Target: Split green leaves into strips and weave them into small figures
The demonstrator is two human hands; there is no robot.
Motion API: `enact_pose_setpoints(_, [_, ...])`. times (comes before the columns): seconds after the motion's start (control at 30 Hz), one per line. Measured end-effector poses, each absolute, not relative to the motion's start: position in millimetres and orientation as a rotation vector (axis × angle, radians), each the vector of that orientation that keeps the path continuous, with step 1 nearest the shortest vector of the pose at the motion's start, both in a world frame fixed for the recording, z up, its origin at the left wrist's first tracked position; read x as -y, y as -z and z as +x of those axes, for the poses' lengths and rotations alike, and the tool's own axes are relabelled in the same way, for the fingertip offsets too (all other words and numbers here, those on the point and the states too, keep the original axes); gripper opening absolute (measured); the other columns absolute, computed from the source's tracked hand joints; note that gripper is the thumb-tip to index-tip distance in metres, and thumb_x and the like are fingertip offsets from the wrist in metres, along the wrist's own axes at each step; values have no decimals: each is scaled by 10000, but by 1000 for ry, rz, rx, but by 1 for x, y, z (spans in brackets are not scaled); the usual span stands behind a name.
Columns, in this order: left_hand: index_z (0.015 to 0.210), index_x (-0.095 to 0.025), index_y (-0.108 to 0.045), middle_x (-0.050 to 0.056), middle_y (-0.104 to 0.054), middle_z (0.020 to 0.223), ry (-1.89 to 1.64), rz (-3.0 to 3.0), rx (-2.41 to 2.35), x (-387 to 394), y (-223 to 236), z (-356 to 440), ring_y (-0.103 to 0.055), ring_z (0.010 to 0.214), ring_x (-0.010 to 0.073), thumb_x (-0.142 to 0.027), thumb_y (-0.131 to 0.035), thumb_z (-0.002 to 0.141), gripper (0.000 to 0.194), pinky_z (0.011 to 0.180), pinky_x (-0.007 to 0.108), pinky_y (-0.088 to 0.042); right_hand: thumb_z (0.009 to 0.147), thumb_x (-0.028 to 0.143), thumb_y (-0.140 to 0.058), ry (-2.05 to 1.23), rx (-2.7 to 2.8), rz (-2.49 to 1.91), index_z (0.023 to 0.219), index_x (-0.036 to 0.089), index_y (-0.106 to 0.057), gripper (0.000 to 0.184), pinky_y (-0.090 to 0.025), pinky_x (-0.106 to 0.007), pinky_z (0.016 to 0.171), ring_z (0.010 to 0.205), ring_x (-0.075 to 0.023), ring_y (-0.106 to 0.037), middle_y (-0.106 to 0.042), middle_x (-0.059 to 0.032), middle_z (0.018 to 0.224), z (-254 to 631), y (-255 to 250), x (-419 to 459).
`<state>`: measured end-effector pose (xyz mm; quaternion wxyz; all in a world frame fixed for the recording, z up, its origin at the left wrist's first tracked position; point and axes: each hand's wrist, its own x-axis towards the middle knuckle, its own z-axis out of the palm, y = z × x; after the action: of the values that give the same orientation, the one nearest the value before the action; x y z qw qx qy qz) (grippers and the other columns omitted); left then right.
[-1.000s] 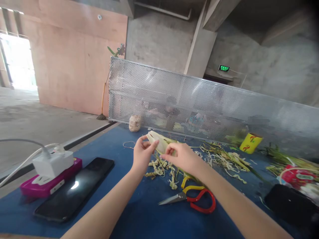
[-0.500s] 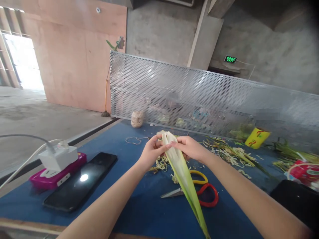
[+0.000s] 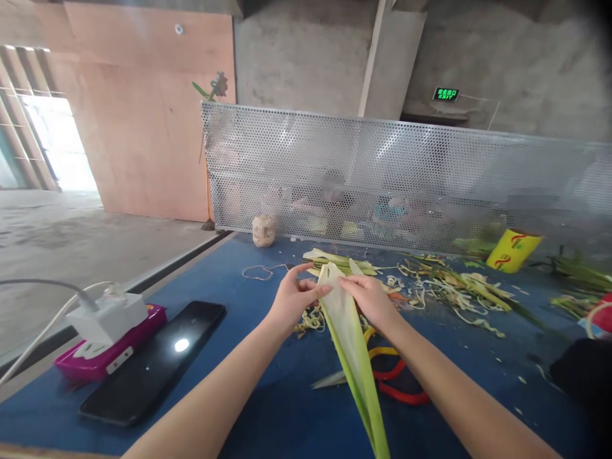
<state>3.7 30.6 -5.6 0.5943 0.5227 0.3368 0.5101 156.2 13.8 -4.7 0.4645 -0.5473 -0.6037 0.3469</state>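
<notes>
A long husk leaf (image 3: 349, 335), pale inside with green edges, hangs between my hands, its broad whitish end up and its narrow end running down toward me. My left hand (image 3: 299, 296) has its thumb on the left edge near the top, the index finger raised away from it. At the upper right edge, my right hand (image 3: 368, 296) pinches the leaf between thumb and fingers. Below it on the blue table lie scissors (image 3: 404, 398) with red and yellow handles, partly hidden by the leaf and my right arm.
Curly husk scraps (image 3: 468, 290) and cut leaves (image 3: 339, 260) lie beyond my hands. A black phone (image 3: 157, 363) and a magenta power strip (image 3: 90, 366) are at left. A ball of twine (image 3: 263, 231), yellow roll (image 3: 514, 250) and perforated metal screen (image 3: 306, 146) stand at the back.
The husk leaf has swung from pointing away to hanging down toward me, across the scissors. In the last half second, my left index finger has lifted and the view has shifted slightly.
</notes>
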Motion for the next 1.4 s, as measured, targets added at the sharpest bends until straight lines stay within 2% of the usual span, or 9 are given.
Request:
enact_pose_setpoints(0.23, [1083, -112, -432, -82, -516, 517, -1045, 1355, -790, -26, 10, 9, -432, 442, 47, -242, -752, 569, 619, 455, 185, -335, 774, 402, -447, -952, 1588, -1288, 674, 199, -483, 229, -290, -230, 399, 369, -97, -377, -422, 62, 462, 161, 6, -6])
enact_pose_setpoints(0.37, [1123, -143, -403, -38, -563, 659, -1020, 1455, -751, -23, 13, 11, -487, 518, 65, -245, -728, 596, 628, 486, 198, -359, 772, 373, -467, -867, 1697, -1214, 699, 200, -521, 195, -353, -248, 498, 535, -138, -477, -515, 9, 602, 161, 7, -3])
enact_pose_setpoints(0.47, [1155, -157, -389, -32, -557, 682, -1026, 1518, -731, -23, 13, 11, -511, 552, 83, -255, -712, 612, 640, 514, 216, -380, 764, 372, -472, -855, 1712, -1239, 649, 199, -529, 215, -357, -262, 527, 595, -165, -494, -528, -12, 612, 162, 7, -3])
enact_pose_setpoints(0.7, [1222, -111, -347, -79, -488, 564, -1067, 1439, -766, -18, 12, 15, -465, 521, 69, -233, -700, 617, 711, 533, 210, -376, 724, 415, -504, -1104, 1489, -1262, 591, 199, -480, 254, -256, -241, 411, 382, -105, -368, -407, 39, 440, 160, 11, -2])
enact_pose_setpoints(0.93, [1281, -109, -288, -85, -514, 551, -1191, 1352, -799, -11, 6, 17, -517, 539, 84, -203, -708, 610, 797, 564, 221, -411, 658, 427, -547, -1080, 1317, -1241, 574, 183, -463, 271, -285, -233, 438, 410, -92, -390, -444, 45, 468, 172, 25, -19])
enact_pose_setpoints(1.1, [1338, -150, -166, 19, -652, 791, -1128, 1308, -753, -10, 9, 18, -618, 718, 144, -173, -744, 556, 972, 642, 257, -462, 680, 481, -532, -1019, 1288, -1247, 586, 185, -463, 317, -282, -225, 433, 408, -91, -387, -423, 59, 461, 180, 25, -22])
enact_pose_setpoints(1.17, [1330, -137, -185, 38, -657, 814, -1064, 1331, -746, -9, 12, 20, -612, 679, 141, -183, -748, 553, 961, 602, 254, -461, 694, 492, -529, -1021, 1305, -1227, 595, 185, -466, 328, -284, -218, 430, 408, -84, -385, -427, 61, 469, 177, 22, -19])
enact_pose_setpoints(1.3, [1293, -133, -264, -4, -639, 685, -1085, 1374, -742, -10, 14, 21, -587, 597, 122, -222, -740, 577, 865, 561, 234, -441, 704, 483, -543, -1065, 1317, -1218, 602, 184, -470, 324, -300, -211, 414, 393, -76, -395, -443, 57, 473, 170, 15, -11])
enact_pose_setpoints(1.4, [1256, -144, -307, 2, -642, 711, -1142, 1318, -770, -12, 13, 20, -586, 599, 120, -231, -748, 562, 827, 530, 218, -439, 705, 457, -563, -1266, 1285, -1200, 672, 189, -502, 277, -352, -215, 420, 413, -94, -465, -504, 43, 504, 172, 10, -7])
